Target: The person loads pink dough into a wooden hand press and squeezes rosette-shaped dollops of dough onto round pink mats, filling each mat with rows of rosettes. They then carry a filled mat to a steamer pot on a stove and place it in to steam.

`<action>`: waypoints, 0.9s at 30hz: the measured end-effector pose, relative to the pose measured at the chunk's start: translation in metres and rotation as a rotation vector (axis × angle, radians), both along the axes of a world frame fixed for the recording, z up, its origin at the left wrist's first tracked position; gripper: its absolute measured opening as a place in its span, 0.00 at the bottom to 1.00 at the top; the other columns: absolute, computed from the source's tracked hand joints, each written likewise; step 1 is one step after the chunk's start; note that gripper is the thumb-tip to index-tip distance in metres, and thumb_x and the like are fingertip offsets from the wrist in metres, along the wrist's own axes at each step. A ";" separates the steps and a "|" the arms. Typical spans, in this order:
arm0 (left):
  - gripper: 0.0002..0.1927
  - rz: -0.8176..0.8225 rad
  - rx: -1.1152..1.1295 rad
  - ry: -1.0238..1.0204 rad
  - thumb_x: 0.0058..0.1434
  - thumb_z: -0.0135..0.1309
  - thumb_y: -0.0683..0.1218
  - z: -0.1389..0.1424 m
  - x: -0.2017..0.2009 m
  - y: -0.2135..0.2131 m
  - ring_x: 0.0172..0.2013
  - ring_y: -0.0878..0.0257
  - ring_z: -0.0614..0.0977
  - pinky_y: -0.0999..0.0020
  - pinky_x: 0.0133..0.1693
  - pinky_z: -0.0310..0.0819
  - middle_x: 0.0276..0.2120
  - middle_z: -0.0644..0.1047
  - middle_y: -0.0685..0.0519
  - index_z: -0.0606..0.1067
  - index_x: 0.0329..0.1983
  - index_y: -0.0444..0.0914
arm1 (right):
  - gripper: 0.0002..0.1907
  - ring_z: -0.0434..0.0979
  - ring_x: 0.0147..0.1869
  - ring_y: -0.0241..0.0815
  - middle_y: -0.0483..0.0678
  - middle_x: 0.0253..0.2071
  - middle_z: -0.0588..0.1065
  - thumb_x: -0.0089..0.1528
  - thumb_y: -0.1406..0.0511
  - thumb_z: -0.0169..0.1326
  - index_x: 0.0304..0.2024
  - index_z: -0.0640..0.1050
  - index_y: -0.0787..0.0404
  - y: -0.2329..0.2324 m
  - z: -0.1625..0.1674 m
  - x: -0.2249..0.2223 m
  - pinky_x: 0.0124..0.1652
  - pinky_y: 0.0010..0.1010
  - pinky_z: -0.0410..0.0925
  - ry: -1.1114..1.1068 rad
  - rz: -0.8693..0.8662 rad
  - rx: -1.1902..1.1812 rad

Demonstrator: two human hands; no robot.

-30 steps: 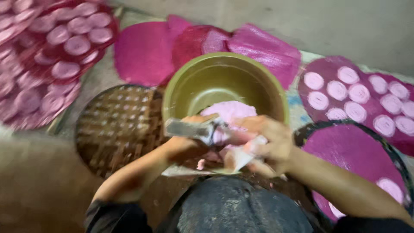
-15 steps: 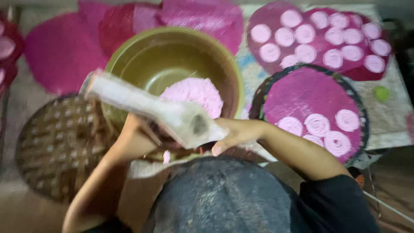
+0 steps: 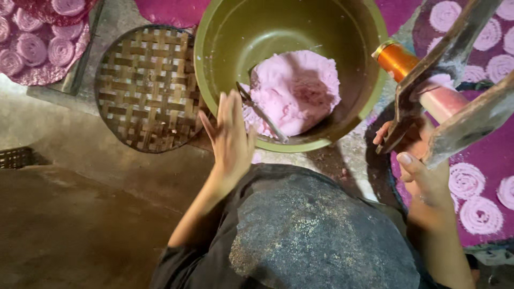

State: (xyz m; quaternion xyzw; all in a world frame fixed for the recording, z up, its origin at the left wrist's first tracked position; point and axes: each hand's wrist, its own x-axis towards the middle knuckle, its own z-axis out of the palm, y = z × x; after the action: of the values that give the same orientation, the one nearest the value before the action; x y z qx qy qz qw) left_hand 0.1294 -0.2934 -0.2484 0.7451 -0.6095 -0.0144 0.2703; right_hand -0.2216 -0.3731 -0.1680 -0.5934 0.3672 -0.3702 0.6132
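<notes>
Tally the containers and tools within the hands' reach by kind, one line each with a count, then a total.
Green bowl with pink dough: 1
Empty woven bamboo tray: 1
Wooden press with orange cylinder, gripped by the right hand: 1
Metal utensil in the bowl, by the open left hand: 1
Total: 4

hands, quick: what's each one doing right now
left hand: open, empty, at the green bowl's rim.
right hand: closed on the wooden press.

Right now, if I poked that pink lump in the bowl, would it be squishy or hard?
Probably squishy: the pink dough sags in a rough, dented mound inside the green bowl. It likely sticks too, since smears cling around the spoon resting in it. It looks dense, so perhaps heavy for its size.
</notes>
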 end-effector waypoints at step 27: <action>0.31 -0.241 0.152 1.513 0.67 0.52 0.41 -0.091 -0.383 -0.078 0.63 0.59 0.72 0.65 0.64 0.63 0.65 0.72 0.44 0.62 0.73 0.30 | 0.59 0.68 0.61 0.52 0.56 0.61 0.66 0.58 0.43 0.61 0.78 0.48 0.62 0.089 -0.038 -0.352 0.58 0.50 0.63 -0.189 -0.205 0.236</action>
State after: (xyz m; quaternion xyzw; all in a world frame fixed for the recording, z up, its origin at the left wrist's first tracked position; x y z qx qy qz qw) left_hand -0.2539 -0.3717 -0.3391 0.4774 -0.3332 -0.5912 0.5582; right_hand -0.5734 -0.2843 -0.2056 -0.4395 0.4076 -0.4393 0.6691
